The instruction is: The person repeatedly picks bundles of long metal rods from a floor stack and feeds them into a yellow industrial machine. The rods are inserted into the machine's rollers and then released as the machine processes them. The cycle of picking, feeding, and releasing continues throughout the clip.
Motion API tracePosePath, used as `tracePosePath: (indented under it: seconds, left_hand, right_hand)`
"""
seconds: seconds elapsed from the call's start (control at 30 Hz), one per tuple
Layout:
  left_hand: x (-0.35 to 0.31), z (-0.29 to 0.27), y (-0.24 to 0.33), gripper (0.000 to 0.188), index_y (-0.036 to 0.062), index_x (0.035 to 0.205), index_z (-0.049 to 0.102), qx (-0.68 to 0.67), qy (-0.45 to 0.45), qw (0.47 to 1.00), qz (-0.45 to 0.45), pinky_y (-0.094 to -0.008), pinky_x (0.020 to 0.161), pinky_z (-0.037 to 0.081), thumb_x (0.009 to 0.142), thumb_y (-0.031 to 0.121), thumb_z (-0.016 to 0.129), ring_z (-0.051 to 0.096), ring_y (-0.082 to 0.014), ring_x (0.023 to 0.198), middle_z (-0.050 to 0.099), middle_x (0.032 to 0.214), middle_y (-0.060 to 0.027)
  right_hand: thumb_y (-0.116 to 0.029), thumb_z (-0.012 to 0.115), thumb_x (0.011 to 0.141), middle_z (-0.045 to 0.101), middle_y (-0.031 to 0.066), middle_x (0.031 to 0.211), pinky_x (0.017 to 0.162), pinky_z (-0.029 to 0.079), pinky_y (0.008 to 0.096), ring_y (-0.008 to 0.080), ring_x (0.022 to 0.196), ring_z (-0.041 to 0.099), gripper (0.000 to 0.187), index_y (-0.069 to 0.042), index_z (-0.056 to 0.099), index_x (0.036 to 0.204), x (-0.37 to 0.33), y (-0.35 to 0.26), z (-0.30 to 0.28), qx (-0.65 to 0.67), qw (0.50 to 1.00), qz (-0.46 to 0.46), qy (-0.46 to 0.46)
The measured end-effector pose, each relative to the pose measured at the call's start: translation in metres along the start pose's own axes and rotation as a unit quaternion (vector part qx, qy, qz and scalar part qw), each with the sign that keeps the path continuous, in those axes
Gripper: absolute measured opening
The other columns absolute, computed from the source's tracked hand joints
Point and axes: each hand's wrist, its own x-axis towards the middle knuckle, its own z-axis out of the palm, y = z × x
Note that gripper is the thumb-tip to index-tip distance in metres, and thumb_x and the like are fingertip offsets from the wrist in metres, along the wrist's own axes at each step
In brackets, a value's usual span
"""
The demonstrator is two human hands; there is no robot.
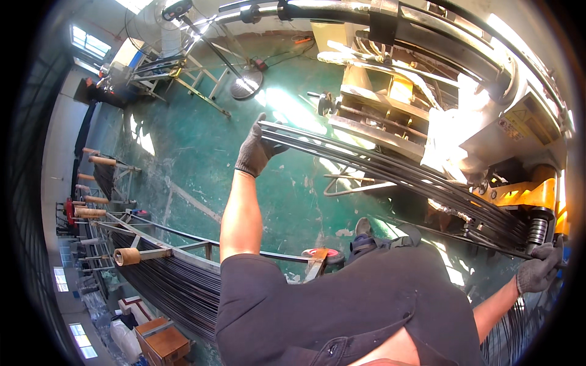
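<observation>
A bundle of long, thin dark metal rods (390, 168) slants from the upper middle down to the machine at the right. My left hand (255, 149), in a dark grey glove, is closed around the bundle's left end, with the thumb on top. At the far right, my right hand (538, 268), gloved alike, has its fingers curled over a dark rod (497, 244) below the bundle. Just above that hand stands a coil spring (538, 230) beside a yellow machine part (519, 194). The rods' right ends are lost in shadow by the spring.
A large machine with a long threaded screw (381, 120) fills the upper right. On the left, a wheeled metal rack (195, 244) carries many dark rods beside me. A round-based stand (246, 85) and a metal frame (195, 91) are on the green floor (183, 146). Cardboard boxes (163, 341) lie lower left.
</observation>
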Motion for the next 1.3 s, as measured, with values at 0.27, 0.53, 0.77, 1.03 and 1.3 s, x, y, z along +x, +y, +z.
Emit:
tracePosePath:
  seconds: [0.27, 0.53, 0.77, 1.03, 1.3]
  left_hand:
    - [0.003, -0.014, 0.004, 0.063, 0.0219, 0.165, 0.03, 0.018, -0.022, 0.999, -0.019, -0.0653, 0.112, 0.047, 0.112, 0.055, 0.041, 0.051, -0.0443, 0.142, 0.046, 0.16, -0.0233]
    - [-0.029, -0.031, -0.067, 0.052, 0.0047, 0.133, 0.058, -0.081, 0.33, 0.938, 0.07, -0.0571, 0.103, 0.052, 0.108, 0.05, 0.055, 0.066, -0.0363, 0.115, 0.067, 0.121, -0.0167]
    - [-0.128, 0.242, -0.223, 0.056, -0.0071, 0.142, 0.059, 0.228, 0.078, 0.968, -0.069, -0.0325, 0.08, 0.059, 0.096, 0.021, 0.074, 0.072, -0.0189, 0.088, 0.074, 0.111, -0.0127]
    - [-0.238, 0.509, -0.322, 0.025, 0.0107, 0.12, 0.075, 0.508, -0.117, 0.852, 0.05, -0.0384, 0.085, 0.058, 0.099, 0.023, 0.071, 0.073, -0.0239, 0.089, 0.077, 0.096, -0.0121]
    - [-0.381, 0.515, -0.383, 0.013, 0.0005, 0.106, 0.071, 0.213, 0.09, 0.971, 0.064, -0.0326, 0.067, 0.055, 0.098, 0.011, 0.072, 0.066, -0.0138, 0.078, 0.068, 0.082, -0.005]
  right_hand:
    - [-0.01, 0.056, 0.106, 0.051, 0.0069, 0.069, 0.072, 0.044, 0.031, 0.0148, 0.064, 0.047, 0.028, 0.015, 0.066, 0.114, -0.006, 0.005, 0.001, 0.03, 0.999, 0.043, 0.002]
    - [-0.006, 0.051, 0.108, 0.046, 0.0027, 0.067, 0.071, 0.045, 0.0299, 0.0128, 0.062, 0.044, 0.035, 0.02, 0.061, 0.129, 0.017, -0.01, 0.003, 0.107, 0.989, 0.003, -0.1]
    - [-0.014, 0.048, 0.112, 0.068, 0.0069, 0.093, 0.063, 0.044, 0.0249, 0.0078, 0.062, 0.047, 0.037, 0.01, 0.063, 0.135, 0.039, -0.051, 0.037, 0.186, 0.939, -0.098, -0.273]
    - [-0.011, 0.066, 0.106, 0.078, 0.0055, 0.104, 0.084, 0.056, 0.0271, 0.0125, 0.091, 0.071, 0.021, -0.001, 0.073, 0.123, 0.015, -0.121, 0.051, 0.287, 0.86, -0.093, -0.411]
    - [-0.028, 0.084, 0.087, 0.065, 0.0228, 0.129, 0.099, 0.055, 0.0477, 0.043, 0.118, 0.065, 0.065, -0.007, 0.058, 0.142, -0.062, 0.0, -0.088, 0.336, 0.619, -0.097, -0.703]
